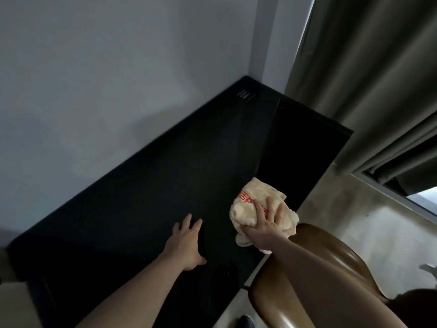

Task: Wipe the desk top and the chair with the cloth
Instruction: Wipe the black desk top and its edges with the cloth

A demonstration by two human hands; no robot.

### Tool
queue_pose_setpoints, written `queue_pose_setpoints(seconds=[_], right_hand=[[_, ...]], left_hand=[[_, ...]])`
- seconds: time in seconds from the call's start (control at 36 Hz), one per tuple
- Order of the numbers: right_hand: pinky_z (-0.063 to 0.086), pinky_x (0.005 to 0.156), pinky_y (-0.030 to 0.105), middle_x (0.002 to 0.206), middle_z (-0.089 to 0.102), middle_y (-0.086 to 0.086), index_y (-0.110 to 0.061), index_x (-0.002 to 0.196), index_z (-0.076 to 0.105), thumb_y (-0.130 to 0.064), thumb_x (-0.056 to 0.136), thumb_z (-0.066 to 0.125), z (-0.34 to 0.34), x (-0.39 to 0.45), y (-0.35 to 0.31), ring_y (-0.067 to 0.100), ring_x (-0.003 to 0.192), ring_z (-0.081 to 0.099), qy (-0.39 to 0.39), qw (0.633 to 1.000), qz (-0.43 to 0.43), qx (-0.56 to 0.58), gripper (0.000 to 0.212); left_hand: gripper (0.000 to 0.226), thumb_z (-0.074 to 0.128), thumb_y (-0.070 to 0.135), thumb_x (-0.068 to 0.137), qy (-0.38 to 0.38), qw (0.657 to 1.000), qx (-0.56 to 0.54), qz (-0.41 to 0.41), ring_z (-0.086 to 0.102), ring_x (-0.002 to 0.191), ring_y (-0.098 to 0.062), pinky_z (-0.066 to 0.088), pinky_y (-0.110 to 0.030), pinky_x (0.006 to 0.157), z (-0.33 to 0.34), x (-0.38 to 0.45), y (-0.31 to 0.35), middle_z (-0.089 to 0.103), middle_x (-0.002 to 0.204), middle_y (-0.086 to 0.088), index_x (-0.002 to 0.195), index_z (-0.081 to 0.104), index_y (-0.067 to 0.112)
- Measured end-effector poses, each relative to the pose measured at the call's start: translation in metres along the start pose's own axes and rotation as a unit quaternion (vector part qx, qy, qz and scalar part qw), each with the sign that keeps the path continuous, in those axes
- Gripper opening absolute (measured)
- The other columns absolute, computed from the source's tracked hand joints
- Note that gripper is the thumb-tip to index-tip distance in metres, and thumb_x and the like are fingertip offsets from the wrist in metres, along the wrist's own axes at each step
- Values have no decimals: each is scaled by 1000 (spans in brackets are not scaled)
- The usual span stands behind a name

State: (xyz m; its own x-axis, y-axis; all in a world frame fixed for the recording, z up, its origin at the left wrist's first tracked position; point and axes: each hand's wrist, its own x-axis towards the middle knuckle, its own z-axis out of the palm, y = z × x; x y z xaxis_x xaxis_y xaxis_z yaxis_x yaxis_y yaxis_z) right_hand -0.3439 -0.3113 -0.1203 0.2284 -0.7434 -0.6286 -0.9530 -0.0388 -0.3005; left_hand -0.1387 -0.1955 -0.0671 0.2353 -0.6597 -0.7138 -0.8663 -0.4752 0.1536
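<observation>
Crumpled cream cloth w/ red print lying on black matte desk top, near front edge, rt of centre. Right hand pressing down on cloth — fingers spread, fairly straight, flat over fabric, not curled round it. Left hand flat on bare desk top beside it, fingers straight & apart, gripping nothing. Glossy brown moulded chair just beside desk front, under right forearm. Small socket panel at far corner. Grey curtain on rt — pale wall behind.
</observation>
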Motion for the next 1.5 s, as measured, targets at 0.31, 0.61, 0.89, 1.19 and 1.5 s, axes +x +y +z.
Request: queue_pose_setpoints(seconds=[0.31,0.61,0.89,1.19,1.5], right_hand=[[-2,110,80,158,-37,-17,-54,151,-11,-87,75,42,-34,53,17,28,145,-41,27,998,29,48,98],[-5,110,79,160,-33,-15,-50,154,-7,-88,75,42,-103,119,49,30,146,-38,57,995,37,76,101],[-6,108,81,157,-35,-18,-50,152,-9,-90,74,38,-174,190,86,31,145,-39,67,995,48,60,99],[-5,111,78,164,-23,-18,-50,156,1,-78,86,46,-261,260,113,28,151,-26,107,986,99,77,88],[-4,111,79,166,-20,-10,-45,158,-4,-92,79,29,-271,298,108,37,151,-22,153,974,144,79,98]], left_hand=[[122,83,43,82,-15,999,-13,-43,-5,157,-36,32,-50,120,-15,45,-21,-26,167,0,163,-8,33],[122,83,45,81,-6,999,1,-32,-8,156,-39,34,-51,119,-83,122,42,-26,168,1,162,-8,39],[130,86,40,79,-17,998,-37,-49,-13,153,-47,33,-56,119,-111,183,129,-31,166,-1,159,-17,40],[137,90,31,75,6,996,-54,-66,-16,151,-50,31,-61,119,-102,201,128,-34,164,3,156,-20,46],[138,91,29,73,5,996,-52,-68,-19,150,-51,32,-64,117,-105,204,130,-36,163,3,157,-18,45]])
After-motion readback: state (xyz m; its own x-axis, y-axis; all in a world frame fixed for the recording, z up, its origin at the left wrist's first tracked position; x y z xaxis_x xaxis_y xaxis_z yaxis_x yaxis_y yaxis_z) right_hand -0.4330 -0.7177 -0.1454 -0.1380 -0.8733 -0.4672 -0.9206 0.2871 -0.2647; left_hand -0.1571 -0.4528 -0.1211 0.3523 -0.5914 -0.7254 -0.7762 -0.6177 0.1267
